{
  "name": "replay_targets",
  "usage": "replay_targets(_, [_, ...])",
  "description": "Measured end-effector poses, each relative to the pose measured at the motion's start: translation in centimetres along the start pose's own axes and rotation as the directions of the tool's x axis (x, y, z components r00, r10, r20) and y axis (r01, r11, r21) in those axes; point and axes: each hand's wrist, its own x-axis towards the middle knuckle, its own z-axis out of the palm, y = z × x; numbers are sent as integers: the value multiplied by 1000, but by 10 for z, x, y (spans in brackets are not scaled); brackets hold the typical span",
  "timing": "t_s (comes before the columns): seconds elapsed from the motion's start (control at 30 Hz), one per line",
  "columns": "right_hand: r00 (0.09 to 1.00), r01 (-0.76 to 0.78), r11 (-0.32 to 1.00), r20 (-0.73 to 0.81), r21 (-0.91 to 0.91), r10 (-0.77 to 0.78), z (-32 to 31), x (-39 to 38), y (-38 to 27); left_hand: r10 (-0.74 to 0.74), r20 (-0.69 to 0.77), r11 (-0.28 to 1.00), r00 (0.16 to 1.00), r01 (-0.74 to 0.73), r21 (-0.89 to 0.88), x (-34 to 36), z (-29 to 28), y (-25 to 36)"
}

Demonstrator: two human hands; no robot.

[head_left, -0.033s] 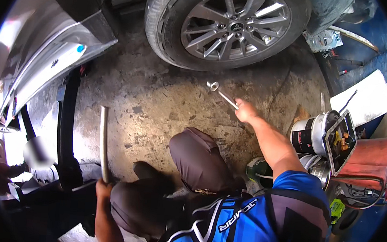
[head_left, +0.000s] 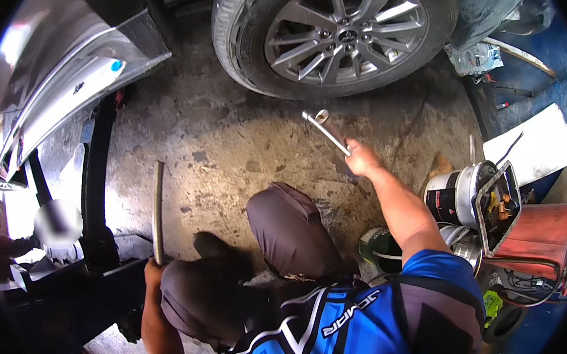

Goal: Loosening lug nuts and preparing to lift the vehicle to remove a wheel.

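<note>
My right hand (head_left: pixel 363 159), stretched out over the floor, is wrapped round the shaft of a metal socket wrench (head_left: pixel 327 134). A round, hollow socket end shows at the wrench's far tip, just short of a car wheel (head_left: pixel 305 72) with a silver spoked rim; wrench and tyre look apart. Down at the left, beside my knee, my left hand (head_left: pixel 153 274) grips the lower end of a long, straight metal pipe (head_left: pixel 157 210). The pipe points away from me. Part of the left hand's fingers is hidden by the leg.
Grey car bodywork (head_left: pixel 101 43) stands at the upper left, over a black metal arm (head_left: pixel 99 182). At right are a white bucket (head_left: pixel 442 196), a black tray (head_left: pixel 483 239) holding brass-coloured parts, a red container (head_left: pixel 535 237), a green can (head_left: pixel 374 247) and a white sheet (head_left: pixel 545 148).
The wrench has turned in my right hand's grip, so its shaft and socket end lie differently. The pipe's far end has tipped slightly to the right.
</note>
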Motion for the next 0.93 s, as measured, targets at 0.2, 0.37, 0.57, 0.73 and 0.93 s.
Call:
replay_targets(0.2, [996,79,849,-67,522,-51,-39,-3,7,-307,170,924,936,250,289,19,92,-52])
replay_targets(0.37, [997,27,410,-54,912,55,-57,-15,-28,-338,164,906,927,273,323,40,111,-67])
replay_targets(0.57, [998,50,178,-58,983,36,-72,-8,-56,-31,-54,965,998,44,258,90,67,-6])
replay_targets(0.73, [990,-11,70,1,998,140,-78,17,-72,154,-187,956,970,-195,-221,83,-23,191])
replay_targets(0.93, [924,-256,-410,98,875,-369,-76,37,-73,510,2,777,860,-460,-429,21,-58,376])
